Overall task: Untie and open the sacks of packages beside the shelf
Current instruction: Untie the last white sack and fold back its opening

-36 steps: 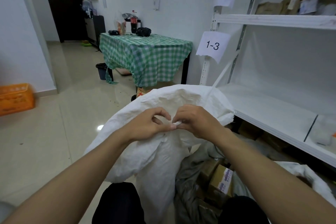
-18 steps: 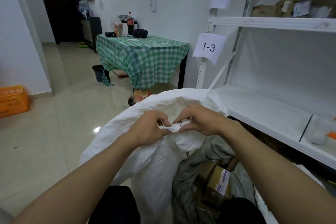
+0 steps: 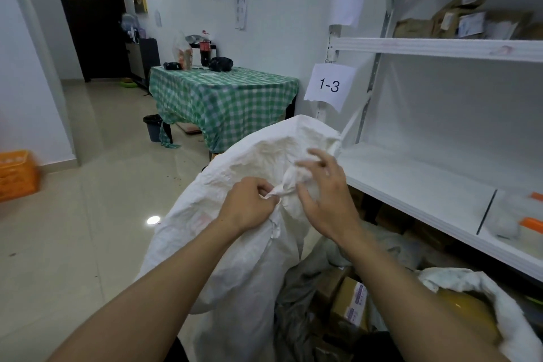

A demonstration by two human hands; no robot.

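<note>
White sack (image 3: 235, 244) is sitting centre frame on the floor (image 3: 88, 229), just beside the shelf (image 3: 411, 179), which is at its 3 o'clock. The sack's mouth is bunched into a knot (image 3: 283, 189) at the top.

Left hand (image 3: 249, 207) is pinching the knot's base, fingers curled tight on the cloth. Right hand (image 3: 326, 200) is hovering at the knot's 2 o'clock, fingers spread and blurred. Can't tell if they are touching the loose tail.

Judgement: untying is under way and the mouth is not open yet. To do it well, the left hand should be anchoring the base while the right is catching the tail and working it back through the loop. It should be easing the tail, not yanking, because woven cloth jams tighter.

The shelf edge is close at 3 o'clock, so that side is giving little elbow room. An open sack (image 3: 458, 282) and cardboard packages (image 3: 351, 301) are crowding 4 to 5 o'clock. Bare floor is opening wide at 9 o'clock, the best side for pulling the mouth apart. The table (image 3: 223, 97) at 11 o'clock and the orange crate (image 3: 17, 176) at 9 o'clock are well apart from the sack.
</note>
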